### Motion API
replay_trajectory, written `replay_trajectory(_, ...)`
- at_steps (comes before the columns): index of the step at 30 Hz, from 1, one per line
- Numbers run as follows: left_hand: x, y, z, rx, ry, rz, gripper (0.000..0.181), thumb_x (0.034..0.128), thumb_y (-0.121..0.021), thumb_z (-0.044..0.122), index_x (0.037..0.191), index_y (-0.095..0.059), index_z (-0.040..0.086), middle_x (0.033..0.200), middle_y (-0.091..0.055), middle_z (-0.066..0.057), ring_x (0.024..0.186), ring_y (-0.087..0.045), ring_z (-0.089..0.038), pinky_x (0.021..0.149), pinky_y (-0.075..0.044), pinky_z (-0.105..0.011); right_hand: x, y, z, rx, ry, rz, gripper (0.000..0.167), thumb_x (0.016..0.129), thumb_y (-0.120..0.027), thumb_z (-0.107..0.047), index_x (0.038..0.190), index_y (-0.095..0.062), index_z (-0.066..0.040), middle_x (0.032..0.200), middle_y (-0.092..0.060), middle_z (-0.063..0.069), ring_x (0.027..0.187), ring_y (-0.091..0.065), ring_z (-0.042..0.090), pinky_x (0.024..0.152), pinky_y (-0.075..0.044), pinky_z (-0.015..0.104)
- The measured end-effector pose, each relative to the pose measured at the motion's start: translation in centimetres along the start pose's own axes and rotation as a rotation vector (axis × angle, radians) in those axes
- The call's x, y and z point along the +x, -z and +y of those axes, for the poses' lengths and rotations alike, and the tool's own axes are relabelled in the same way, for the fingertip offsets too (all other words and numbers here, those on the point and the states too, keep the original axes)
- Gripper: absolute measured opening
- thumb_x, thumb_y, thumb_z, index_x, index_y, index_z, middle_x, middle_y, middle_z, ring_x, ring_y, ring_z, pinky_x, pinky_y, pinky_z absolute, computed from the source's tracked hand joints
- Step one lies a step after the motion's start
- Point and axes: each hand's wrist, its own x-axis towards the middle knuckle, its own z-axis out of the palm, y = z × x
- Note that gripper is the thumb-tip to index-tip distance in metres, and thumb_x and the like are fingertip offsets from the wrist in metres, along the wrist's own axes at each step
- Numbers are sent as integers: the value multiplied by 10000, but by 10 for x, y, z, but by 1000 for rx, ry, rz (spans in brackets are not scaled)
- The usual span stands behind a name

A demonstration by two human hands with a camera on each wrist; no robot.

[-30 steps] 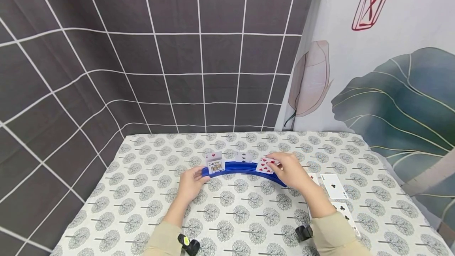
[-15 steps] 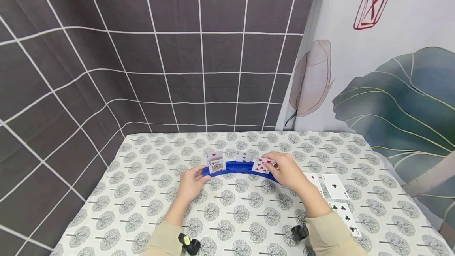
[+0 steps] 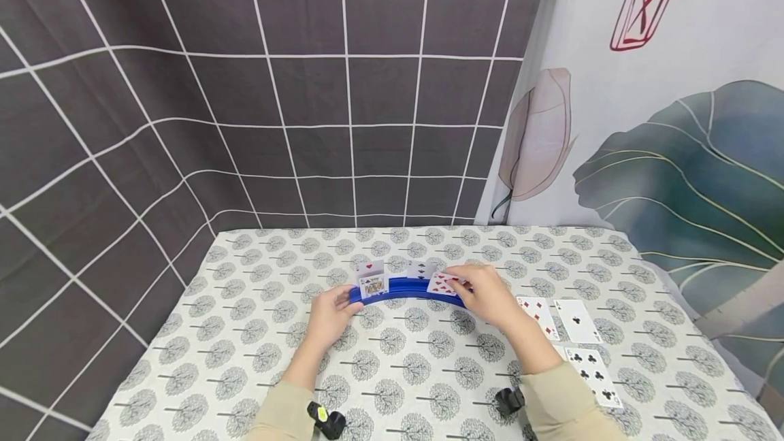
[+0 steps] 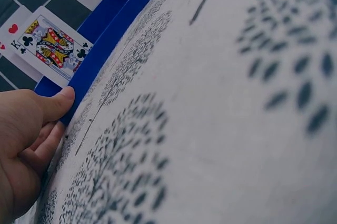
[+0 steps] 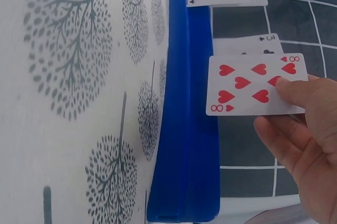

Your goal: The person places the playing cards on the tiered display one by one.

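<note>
A curved blue playing card holder [image 3: 409, 286] stands on the table. My left hand [image 3: 328, 316] grips its left end, the thumb [image 4: 60, 103] on the front edge. Beside that hand the king of clubs [image 4: 52, 48] stands in a front slot, with a heart card [image 3: 369, 266] behind it. Farther right, the three of clubs [image 3: 419, 269] stands in the back row. My right hand [image 3: 486, 295] pinches the eight of hearts [image 5: 247, 95] between thumb and fingers. That card is at the holder, partly covering the three of clubs in the right wrist view; whether it touches a slot I cannot tell.
To the right of my right hand, a diamond card [image 3: 537, 315], the ace of clubs [image 3: 578, 322] and the six of clubs [image 3: 593, 376] lie face up on the patterned tablecloth [image 3: 392, 380]. A dark gridded curtain [image 3: 380, 94] hangs behind the table.
My right hand has moved left along the holder with the eight of hearts, toward the three of clubs. More of the diamond card shows now. The left hand keeps its place.
</note>
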Motion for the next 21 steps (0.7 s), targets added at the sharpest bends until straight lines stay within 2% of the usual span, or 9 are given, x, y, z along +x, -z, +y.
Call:
replay_trajectory(4,0,0,0,1,6,-2,395,845,-782,7,1219,-669,-49,1169,-691,-265,1082,-695,-376,886,-617,-277,2,-3,-2,-5,13,-4,236,885,-730,29,1118,-745,-8,1077,-753,153,923,-744,289,837,-650,400)
replay_trajectory(8,0,0,1,-5,7,-8,401,848,-780,9,1227,-665,-51,1179,-686,-269,1087,-692,-379,893,-617,-289,3,-6,-2,-2,2,3,240,885,-733,25,1123,-745,-6,1078,-751,165,891,-747,290,811,-656,400)
replay_trajectory(17,0,0,2,-17,12,-8,395,845,-782,-1,1219,-668,-57,1165,-692,-267,1080,-697,-371,887,-616,-271,7,-15,-2,10,14,15,241,876,-733,42,1112,-751,-6,1047,-752,184,766,-746,237,708,-656,267)
replay_trajectory(21,0,0,2,-22,-3,-9,382,842,-779,-13,1204,-671,-63,1153,-693,-274,1069,-701,-372,878,-617,-262,8,-19,-4,6,1,10,237,878,-739,27,1111,-753,-13,1040,-755,177,732,-733,203,697,-649,251)
